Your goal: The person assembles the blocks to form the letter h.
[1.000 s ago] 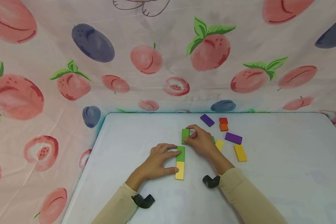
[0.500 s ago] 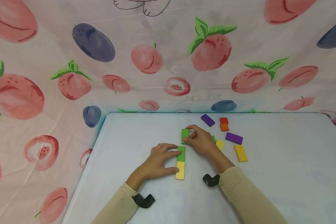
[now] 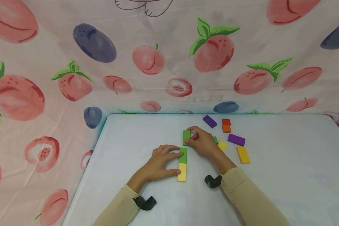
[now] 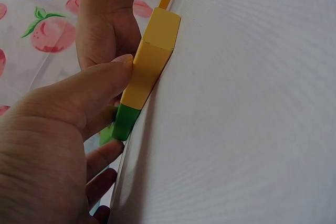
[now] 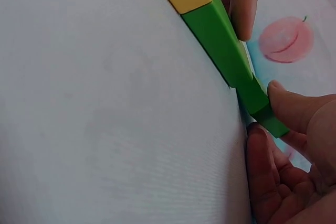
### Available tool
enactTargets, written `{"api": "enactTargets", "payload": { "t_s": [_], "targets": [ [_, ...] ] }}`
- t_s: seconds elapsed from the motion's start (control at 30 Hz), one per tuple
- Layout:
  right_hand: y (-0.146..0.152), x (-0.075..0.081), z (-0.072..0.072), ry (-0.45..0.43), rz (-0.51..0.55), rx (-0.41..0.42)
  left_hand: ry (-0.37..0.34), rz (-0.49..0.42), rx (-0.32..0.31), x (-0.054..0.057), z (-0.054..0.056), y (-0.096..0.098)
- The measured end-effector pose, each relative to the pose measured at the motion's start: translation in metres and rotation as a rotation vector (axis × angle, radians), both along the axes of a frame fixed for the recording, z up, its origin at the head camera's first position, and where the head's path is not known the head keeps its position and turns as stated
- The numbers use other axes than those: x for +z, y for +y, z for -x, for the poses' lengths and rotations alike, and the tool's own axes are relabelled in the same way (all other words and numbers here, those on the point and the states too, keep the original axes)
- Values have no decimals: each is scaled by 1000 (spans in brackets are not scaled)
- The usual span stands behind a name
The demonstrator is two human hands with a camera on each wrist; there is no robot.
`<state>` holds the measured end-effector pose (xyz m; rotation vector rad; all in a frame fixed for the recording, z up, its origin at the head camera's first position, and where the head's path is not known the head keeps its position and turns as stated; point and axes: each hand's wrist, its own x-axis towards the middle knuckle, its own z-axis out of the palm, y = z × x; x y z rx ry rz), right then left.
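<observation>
Head view: right hand (image 3: 204,142) pinches one green block (image 3: 186,137); left hand (image 3: 161,164) (fingers spread) touches another green block (image 3: 183,158), one yellow block (image 3: 182,175).

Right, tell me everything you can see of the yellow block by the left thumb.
The yellow block is a plain rectangular bar with smooth faces and straight edges; whether it is painted wood or plastic is hard to tell. It rests on the white table, its long side pointing away from the person. Its far end meets the near end of a green block, in line with it. The left hand touches its left side with the thumb.
</observation>
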<state>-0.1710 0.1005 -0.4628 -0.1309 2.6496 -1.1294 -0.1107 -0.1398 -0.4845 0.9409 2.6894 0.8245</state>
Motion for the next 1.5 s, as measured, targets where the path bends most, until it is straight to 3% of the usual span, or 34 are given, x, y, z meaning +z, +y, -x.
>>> {"api": "enactTargets", "payload": {
  "t_s": [0.3,0.7,1.5],
  "targets": [
    [-1,-1,1,9,-41,27,5,10,2,-1,1,1],
    [6,6,5,-45,6,104,5,7,5,-2,0,-1],
    [4,1,3,-29,-25,109,0,11,12,-4,0,0]
  ]
}}
